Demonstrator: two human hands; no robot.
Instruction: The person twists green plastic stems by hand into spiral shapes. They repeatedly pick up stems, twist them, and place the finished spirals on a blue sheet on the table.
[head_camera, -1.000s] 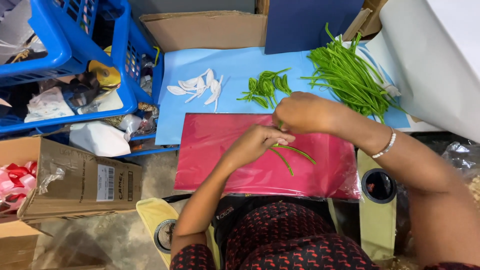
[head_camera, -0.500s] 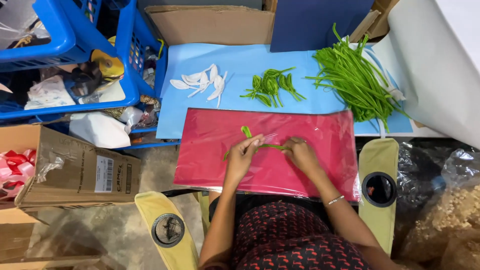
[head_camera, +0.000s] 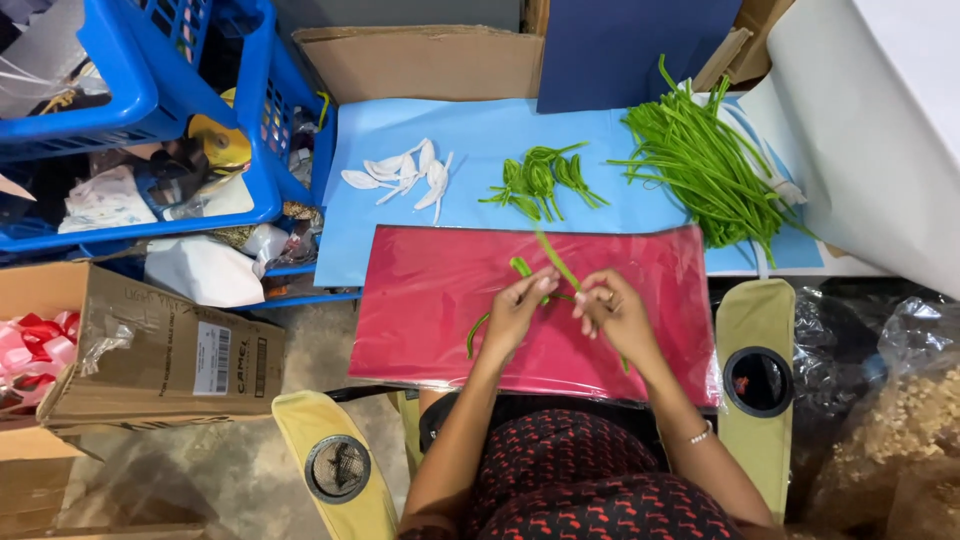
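Over a red sheet (head_camera: 420, 310) my left hand (head_camera: 515, 312) and my right hand (head_camera: 612, 312) sit close together, both pinching thin green leaf strips (head_camera: 548, 255). One strip sticks up and away from my fingers, another curls down past my left wrist. Beyond the red sheet, on a light blue sheet (head_camera: 480, 130), lie a small bunch of folded green pieces (head_camera: 540, 182), a cluster of white petal shapes (head_camera: 405, 172) and a big pile of loose green strips (head_camera: 700, 165).
Blue plastic crates (head_camera: 150, 120) full of odds and ends stand at the left. A cardboard box (head_camera: 150, 345) with pink ribbon sits at the lower left. A white roll (head_camera: 870, 130) lies at the right. Yellow chair arms (head_camera: 755, 375) with cup holders flank my lap.
My right hand came back from the green pile to the red sheet, and both hands now work the strip together; the strip's end points further up than half a second ago.
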